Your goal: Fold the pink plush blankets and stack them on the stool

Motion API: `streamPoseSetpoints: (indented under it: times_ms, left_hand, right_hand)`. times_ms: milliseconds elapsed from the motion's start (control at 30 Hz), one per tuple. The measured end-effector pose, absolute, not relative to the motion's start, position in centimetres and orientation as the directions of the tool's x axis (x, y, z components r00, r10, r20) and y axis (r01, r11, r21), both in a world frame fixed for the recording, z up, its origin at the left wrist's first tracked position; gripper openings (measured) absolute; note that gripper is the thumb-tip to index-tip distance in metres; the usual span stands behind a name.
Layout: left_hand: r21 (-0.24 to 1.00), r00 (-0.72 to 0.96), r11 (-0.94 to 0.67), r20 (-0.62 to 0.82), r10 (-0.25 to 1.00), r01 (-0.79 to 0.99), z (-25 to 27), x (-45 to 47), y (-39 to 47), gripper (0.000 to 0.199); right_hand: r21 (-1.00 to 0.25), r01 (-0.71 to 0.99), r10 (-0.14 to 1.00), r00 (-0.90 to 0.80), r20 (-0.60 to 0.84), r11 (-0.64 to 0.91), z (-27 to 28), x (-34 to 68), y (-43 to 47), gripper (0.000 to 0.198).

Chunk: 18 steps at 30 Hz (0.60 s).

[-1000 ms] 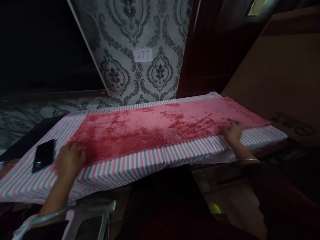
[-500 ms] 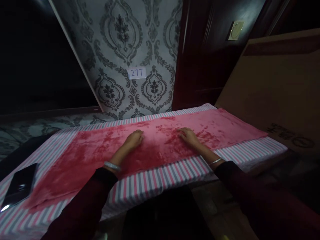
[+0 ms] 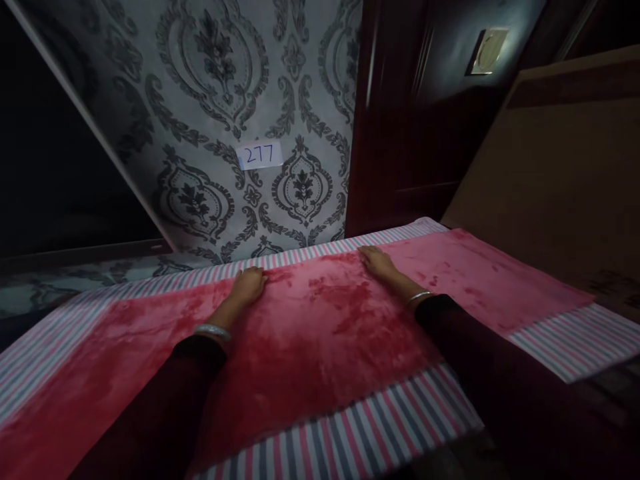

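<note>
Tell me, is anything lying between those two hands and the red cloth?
Nothing visible is: the left hand and the right hand both appear to rest directly on the red cloth, near its far edge.

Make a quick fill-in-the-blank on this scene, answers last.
1. The paper label shows the number ____.
2. The left hand and right hand are by the red cloth's ____ edge, near or far.
3. The sheet under the cloth is patterned with ____.
4. Brown cardboard stands toward the person's ____ side.

Missing: 277; far; stripes; right.
</note>
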<state>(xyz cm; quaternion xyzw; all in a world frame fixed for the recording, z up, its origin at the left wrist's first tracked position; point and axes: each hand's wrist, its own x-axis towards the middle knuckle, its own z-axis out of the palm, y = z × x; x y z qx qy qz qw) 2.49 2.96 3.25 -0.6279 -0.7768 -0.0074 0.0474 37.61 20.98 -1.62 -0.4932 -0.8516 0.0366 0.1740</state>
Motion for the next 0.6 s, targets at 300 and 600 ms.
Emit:
streamPoseSetpoints:
  times_ms: [300, 600]
  left_hand:
    - [-0.022, -0.248, 0.251, 0.088, 0.965, 0.968, 1.7, -1.1, 4.7, 0.031]
    - [0.006, -0.304, 0.304, 0.068, 0.95, 0.953, 0.8, -2.0, 5.7, 0.036]
  right_hand:
    - [-0.131, 0.852, 0.849, -0.466, 0.25, 0.506, -1.8, 36.6, 24.6, 0.035]
    - [-0.12, 0.883, 0.86, -0.398, 0.32, 0.453, -3.0, 35.7, 26.5, 0.033]
